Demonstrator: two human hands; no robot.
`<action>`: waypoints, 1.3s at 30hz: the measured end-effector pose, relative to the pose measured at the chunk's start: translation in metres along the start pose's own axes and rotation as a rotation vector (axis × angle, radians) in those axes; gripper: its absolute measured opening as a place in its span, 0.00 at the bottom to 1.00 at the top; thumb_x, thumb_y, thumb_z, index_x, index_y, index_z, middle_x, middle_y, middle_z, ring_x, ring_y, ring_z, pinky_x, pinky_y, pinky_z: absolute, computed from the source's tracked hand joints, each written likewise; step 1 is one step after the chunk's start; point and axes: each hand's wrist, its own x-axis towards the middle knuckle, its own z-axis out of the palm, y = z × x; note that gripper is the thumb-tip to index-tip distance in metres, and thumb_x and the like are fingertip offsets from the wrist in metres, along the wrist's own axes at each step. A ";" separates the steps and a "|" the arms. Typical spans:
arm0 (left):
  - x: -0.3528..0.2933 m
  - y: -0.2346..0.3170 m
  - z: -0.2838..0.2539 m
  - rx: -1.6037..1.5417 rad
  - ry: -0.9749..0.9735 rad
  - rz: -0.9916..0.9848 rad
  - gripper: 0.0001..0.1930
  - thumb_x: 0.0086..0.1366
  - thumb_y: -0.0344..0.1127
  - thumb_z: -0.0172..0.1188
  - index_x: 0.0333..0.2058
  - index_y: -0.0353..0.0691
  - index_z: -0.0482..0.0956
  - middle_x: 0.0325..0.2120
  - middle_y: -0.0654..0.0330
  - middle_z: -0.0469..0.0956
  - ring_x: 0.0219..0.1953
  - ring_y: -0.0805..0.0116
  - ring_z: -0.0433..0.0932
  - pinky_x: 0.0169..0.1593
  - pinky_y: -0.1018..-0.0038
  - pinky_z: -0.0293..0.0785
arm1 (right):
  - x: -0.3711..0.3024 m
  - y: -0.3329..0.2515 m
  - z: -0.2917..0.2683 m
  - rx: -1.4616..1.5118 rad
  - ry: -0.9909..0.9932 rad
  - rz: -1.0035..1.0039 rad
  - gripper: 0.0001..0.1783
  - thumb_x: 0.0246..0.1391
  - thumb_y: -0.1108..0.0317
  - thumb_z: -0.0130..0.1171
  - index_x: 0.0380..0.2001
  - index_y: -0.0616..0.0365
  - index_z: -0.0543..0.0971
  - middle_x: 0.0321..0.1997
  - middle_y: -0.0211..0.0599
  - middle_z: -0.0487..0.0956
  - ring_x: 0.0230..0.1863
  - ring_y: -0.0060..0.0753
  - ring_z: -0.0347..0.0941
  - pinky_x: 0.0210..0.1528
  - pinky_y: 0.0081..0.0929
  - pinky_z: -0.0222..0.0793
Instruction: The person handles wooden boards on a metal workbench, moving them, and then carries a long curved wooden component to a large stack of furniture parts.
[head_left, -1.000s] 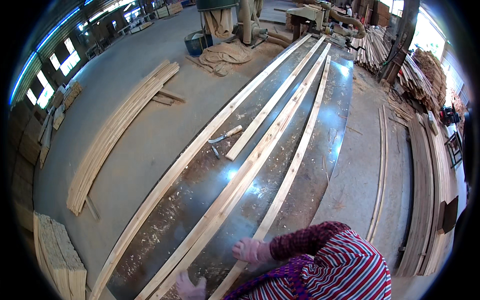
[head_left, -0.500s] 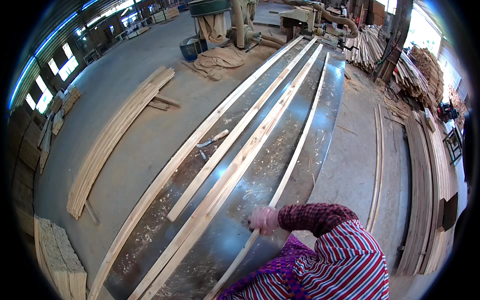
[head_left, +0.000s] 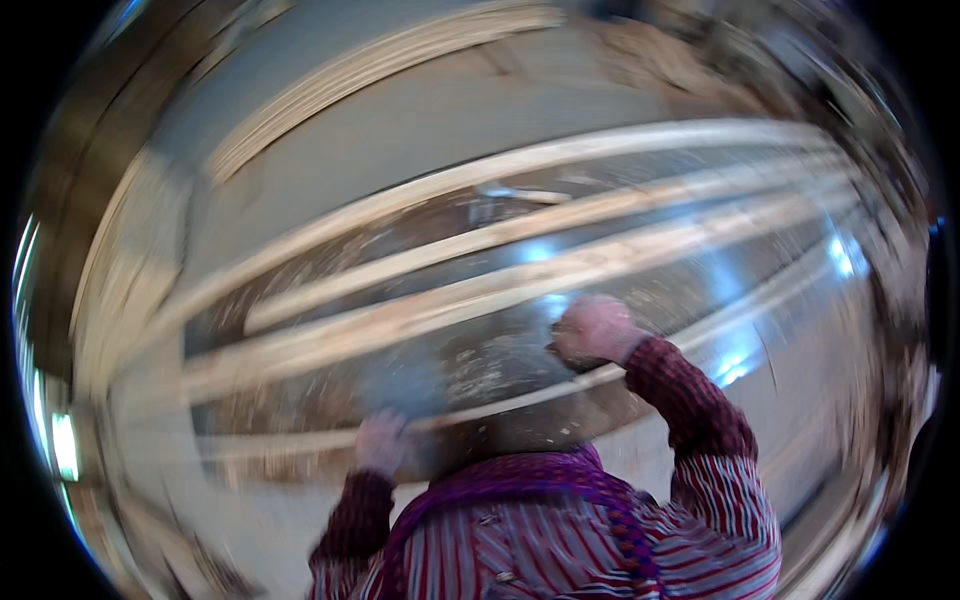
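Observation:
Motion smears this view. My right hand (head_left: pixel 597 330), in a pale pinkish glove, is curled above the dark table (head_left: pixel 480 370), just beyond a thin wooden strip (head_left: pixel 530 402). Something dark shows at its fingers, too blurred to name. Nearer the table's left end, my left hand (head_left: pixel 382 443) is at the same strip; its fingers are blurred, so I cannot tell whether it grips it. Beyond my hands lie longer, wider boards: a near board (head_left: pixel 480 290), a middle board (head_left: pixel 440 245) and a far board (head_left: pixel 420 195).
A hooked tool with a wooden handle (head_left: pixel 540 196) lies between the far and middle boards. Wood shavings dot the tabletop. A bundle of long boards (head_left: pixel 370 75) lies on the floor past the table, and stacked timber (head_left: pixel 135 270) stands at the left.
The view has swung round, so the boards now run across it instead of away. My left hand has come into view. My right hand has come off the thin strip.

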 end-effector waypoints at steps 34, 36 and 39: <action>0.064 -0.063 -0.078 0.163 -0.217 -0.125 0.19 0.53 0.55 0.63 0.35 0.47 0.82 0.36 0.61 0.79 0.43 0.59 0.78 0.47 0.61 0.73 | 0.005 0.014 0.082 -0.331 0.203 -0.182 0.17 0.36 0.52 0.66 0.28 0.52 0.83 0.34 0.41 0.79 0.43 0.44 0.76 0.44 0.40 0.73; 0.050 -0.067 -0.065 0.132 -0.330 -0.172 0.19 0.54 0.54 0.63 0.37 0.48 0.82 0.37 0.60 0.79 0.44 0.58 0.79 0.48 0.61 0.73 | 0.004 -0.009 0.089 -0.312 0.031 -0.154 0.19 0.40 0.49 0.66 0.30 0.51 0.83 0.38 0.42 0.79 0.45 0.45 0.76 0.47 0.41 0.73; 0.041 -0.072 -0.039 0.069 -0.378 -0.235 0.23 0.54 0.57 0.62 0.41 0.48 0.82 0.40 0.59 0.80 0.46 0.57 0.78 0.49 0.62 0.72 | 0.000 -0.022 0.095 -0.308 -0.013 -0.140 0.22 0.45 0.44 0.64 0.32 0.52 0.83 0.40 0.41 0.79 0.48 0.47 0.75 0.48 0.42 0.72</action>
